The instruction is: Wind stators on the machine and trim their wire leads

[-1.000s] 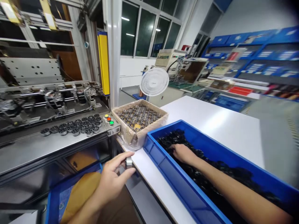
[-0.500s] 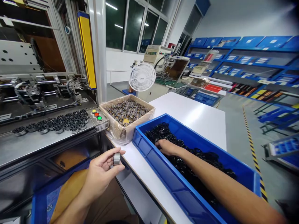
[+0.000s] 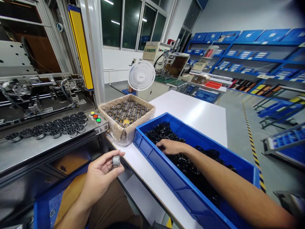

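Observation:
My left hand (image 3: 101,173) holds a short grey metal stator core (image 3: 116,161) between thumb and fingers, in front of the table's edge. My right hand (image 3: 170,147) reaches into a long blue bin (image 3: 154,160), down among loose black plastic parts (image 3: 162,131). Its fingers are curled, their tips partly hidden, and I cannot make out what they grip. Beside the bin, an open carton (image 3: 121,136) lined with clear plastic is filled with slotted round cores (image 3: 128,109). More round cores (image 3: 56,132) with black inserts stand in rows on the machine's metal ledge at left.
A button box (image 3: 97,122) with yellow, red and green buttons sits at the ledge's end, below a yellow upright bar (image 3: 81,47). Behind the carton stands a white fan (image 3: 141,75). The white table (image 3: 190,109) extends behind the bin. Blue shelving (image 3: 250,44) lines the far wall.
The view has shifted slightly, so the scene sits a little further left. My left hand still holds the stator core, and my right hand stays in the bin, moving only slightly among the black parts.

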Available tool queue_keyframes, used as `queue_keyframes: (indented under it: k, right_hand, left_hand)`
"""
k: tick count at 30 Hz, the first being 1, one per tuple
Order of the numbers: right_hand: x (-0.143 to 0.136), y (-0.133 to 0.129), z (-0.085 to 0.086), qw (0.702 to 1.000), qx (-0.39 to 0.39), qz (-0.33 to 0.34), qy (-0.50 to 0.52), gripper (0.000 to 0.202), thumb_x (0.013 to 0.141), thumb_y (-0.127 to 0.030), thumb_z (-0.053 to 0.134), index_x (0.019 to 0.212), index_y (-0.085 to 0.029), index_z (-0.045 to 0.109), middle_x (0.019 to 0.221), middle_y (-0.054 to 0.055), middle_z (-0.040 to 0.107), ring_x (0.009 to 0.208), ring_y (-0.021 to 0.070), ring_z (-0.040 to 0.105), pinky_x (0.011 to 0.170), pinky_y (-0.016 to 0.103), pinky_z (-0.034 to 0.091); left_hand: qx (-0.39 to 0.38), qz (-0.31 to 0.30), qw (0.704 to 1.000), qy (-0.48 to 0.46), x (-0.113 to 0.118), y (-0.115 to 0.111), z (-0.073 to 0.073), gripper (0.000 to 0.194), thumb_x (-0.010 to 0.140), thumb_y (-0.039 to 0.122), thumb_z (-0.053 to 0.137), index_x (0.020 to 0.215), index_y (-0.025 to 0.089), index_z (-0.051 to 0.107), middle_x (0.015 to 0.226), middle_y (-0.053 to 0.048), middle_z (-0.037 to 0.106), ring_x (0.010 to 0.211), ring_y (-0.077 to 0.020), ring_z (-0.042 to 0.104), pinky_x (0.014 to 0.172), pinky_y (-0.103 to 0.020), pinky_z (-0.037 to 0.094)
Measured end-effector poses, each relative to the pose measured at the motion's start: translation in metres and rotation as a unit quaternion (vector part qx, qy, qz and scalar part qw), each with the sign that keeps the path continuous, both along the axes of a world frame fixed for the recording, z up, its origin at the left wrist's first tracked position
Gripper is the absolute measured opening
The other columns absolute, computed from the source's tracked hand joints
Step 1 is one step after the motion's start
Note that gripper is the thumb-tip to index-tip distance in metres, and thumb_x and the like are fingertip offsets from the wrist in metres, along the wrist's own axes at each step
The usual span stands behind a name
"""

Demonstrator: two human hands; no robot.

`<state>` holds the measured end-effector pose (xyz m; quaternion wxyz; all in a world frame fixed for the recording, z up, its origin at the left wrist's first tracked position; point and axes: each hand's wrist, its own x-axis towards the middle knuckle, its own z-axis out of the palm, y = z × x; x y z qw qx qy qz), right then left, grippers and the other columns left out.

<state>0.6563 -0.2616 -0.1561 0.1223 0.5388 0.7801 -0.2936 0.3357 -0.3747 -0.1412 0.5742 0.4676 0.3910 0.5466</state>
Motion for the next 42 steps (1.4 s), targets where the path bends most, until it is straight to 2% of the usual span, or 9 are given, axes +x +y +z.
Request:
queue_keyframes:
  k: [5, 8, 10, 12, 14, 18, 25, 32, 42]
  right_hand:
    - [0.000, 0.002, 0.001, 0.999, 0.026, -0.038, 0.025, 0.020, 0.071, -0.001, 0.066, 0.085, -0.013, 0.073, 0.074, 0.000, 0.074, 0.071, 0.0151, 0.070, 0.068, 0.023, 0.053]
    - [-0.004, 0.000, 0.012, 0.986, 0.140, -0.084, 0.032, 0.020, 0.070, -0.003, 0.067, 0.086, -0.012, 0.074, 0.071, 0.004, 0.073, 0.071, 0.0196, 0.069, 0.071, 0.028, 0.054]
    - [-0.014, -0.014, 0.025, 0.961, 0.246, -0.118, 0.046, 0.023, 0.080, -0.009, 0.061, 0.100, -0.011, 0.072, 0.089, 0.011, 0.074, 0.087, 0.0245, 0.070, 0.083, 0.035, 0.053]
    - [-0.031, -0.040, 0.038, 0.924, 0.353, -0.107, 0.101, 0.026, 0.090, -0.016, 0.054, 0.112, -0.012, 0.067, 0.107, 0.015, 0.071, 0.101, 0.0256, 0.067, 0.092, 0.041, 0.051]
    - [-0.053, -0.072, 0.046, 0.861, 0.453, -0.013, 0.232, 0.021, 0.091, -0.019, 0.059, 0.110, -0.014, 0.066, 0.102, 0.013, 0.072, 0.096, 0.0231, 0.067, 0.088, 0.040, 0.054]
    - [-0.088, -0.116, 0.042, 0.743, 0.490, 0.138, 0.435, 0.023, 0.087, -0.009, 0.064, 0.109, -0.015, 0.061, 0.089, 0.009, 0.072, 0.083, 0.0177, 0.067, 0.075, 0.033, 0.058]
    - [-0.088, -0.114, 0.033, 0.744, 0.458, 0.179, 0.452, 0.017, 0.087, -0.005, 0.061, 0.103, -0.011, 0.061, 0.090, 0.012, 0.068, 0.089, 0.0167, 0.066, 0.081, 0.031, 0.059]
    - [-0.081, -0.107, 0.039, 0.753, 0.477, 0.197, 0.408, 0.026, 0.090, -0.014, 0.061, 0.116, -0.012, 0.057, 0.109, 0.015, 0.062, 0.104, 0.0207, 0.060, 0.087, 0.039, 0.057]
    - [-0.082, -0.104, 0.035, 0.712, 0.548, 0.253, 0.358, 0.019, 0.093, -0.016, 0.057, 0.109, -0.005, 0.060, 0.096, 0.016, 0.067, 0.095, 0.0217, 0.062, 0.078, 0.037, 0.057]
  left_hand:
    - [-0.003, 0.001, 1.000, 0.006, 0.001, 0.001, 0.001, 0.039, 0.066, 0.015, 0.083, 0.104, 0.014, 0.074, 0.107, -0.011, 0.077, 0.082, -0.0149, 0.072, 0.076, -0.022, 0.058]
    - [-0.005, 0.011, 1.000, 0.005, 0.001, 0.000, 0.000, 0.038, 0.066, 0.014, 0.083, 0.103, 0.014, 0.074, 0.105, -0.012, 0.078, 0.084, -0.0161, 0.072, 0.077, -0.022, 0.059]
    - [-0.006, 0.014, 1.000, -0.009, 0.002, 0.000, 0.000, 0.041, 0.064, 0.014, 0.084, 0.104, 0.013, 0.073, 0.101, -0.012, 0.078, 0.079, -0.0160, 0.073, 0.074, -0.023, 0.060]
    - [-0.010, 0.006, 1.000, -0.019, 0.006, 0.001, 0.001, 0.043, 0.063, 0.015, 0.085, 0.104, 0.012, 0.073, 0.099, -0.013, 0.078, 0.074, -0.0162, 0.073, 0.071, -0.025, 0.061]
    - [-0.025, -0.013, 0.999, -0.021, 0.014, 0.000, 0.001, 0.043, 0.062, 0.015, 0.085, 0.103, 0.012, 0.073, 0.100, -0.014, 0.078, 0.072, -0.0178, 0.074, 0.071, -0.026, 0.062]
    - [-0.040, -0.058, 0.996, -0.048, 0.036, -0.002, -0.001, 0.040, 0.061, 0.013, 0.085, 0.099, 0.016, 0.076, 0.102, -0.011, 0.079, 0.085, -0.0218, 0.077, 0.077, -0.025, 0.062]
    - [0.011, -0.065, 0.995, -0.074, 0.050, -0.006, 0.000, 0.041, 0.059, 0.004, 0.084, 0.096, 0.021, 0.078, 0.097, -0.004, 0.080, 0.088, -0.0196, 0.077, 0.080, -0.019, 0.060]
    - [0.056, -0.036, 0.998, -0.014, 0.043, -0.012, -0.002, 0.043, 0.060, 0.008, 0.086, 0.101, 0.022, 0.078, 0.098, -0.005, 0.080, 0.092, -0.0247, 0.076, 0.086, -0.028, 0.061]
    - [0.026, -0.114, 0.993, 0.024, 0.044, -0.013, -0.006, 0.046, 0.067, 0.020, 0.084, 0.112, 0.023, 0.075, 0.106, -0.005, 0.078, 0.096, -0.0241, 0.075, 0.086, -0.027, 0.061]
